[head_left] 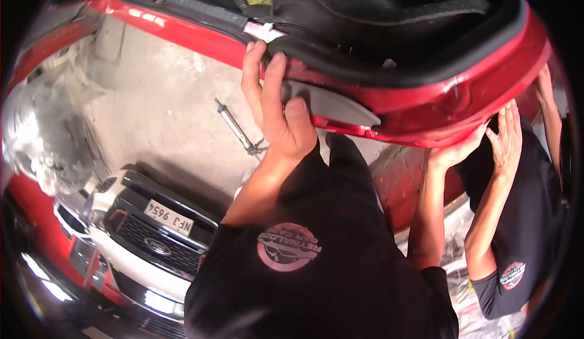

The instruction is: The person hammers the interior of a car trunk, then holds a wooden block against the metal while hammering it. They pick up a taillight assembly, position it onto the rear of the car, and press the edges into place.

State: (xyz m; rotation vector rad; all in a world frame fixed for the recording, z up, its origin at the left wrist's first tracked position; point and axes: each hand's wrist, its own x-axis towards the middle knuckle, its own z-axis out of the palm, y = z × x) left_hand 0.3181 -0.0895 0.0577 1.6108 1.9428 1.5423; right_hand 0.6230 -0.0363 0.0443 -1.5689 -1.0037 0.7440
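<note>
A red car panel (pixel 420 111) with a black rubber seal (pixel 389 83) along its inner edge crosses the upper part of the view. My left hand (pixel 280 105) grips its near edge, fingers bent up over it and the thumb at the left end of a flat grey piece (pixel 340 105). Below that piece runs a glossy red strip (pixel 347 127). At the panel's lower right edge, my right hand (pixel 456 150) holds on from below, its fingertips partly hidden. A white bit with a clip (pixel 264 32) sits just above my left fingertips.
On the right, a co-worker's hand (pixel 506 135) touches the same panel edge, close to my right hand. A white pickup (pixel 146 242) stands at lower left, below clear plastic sheeting (pixel 45 138). A metal rod-like tool (pixel 234 126) lies on the concrete floor (pixel 164 89).
</note>
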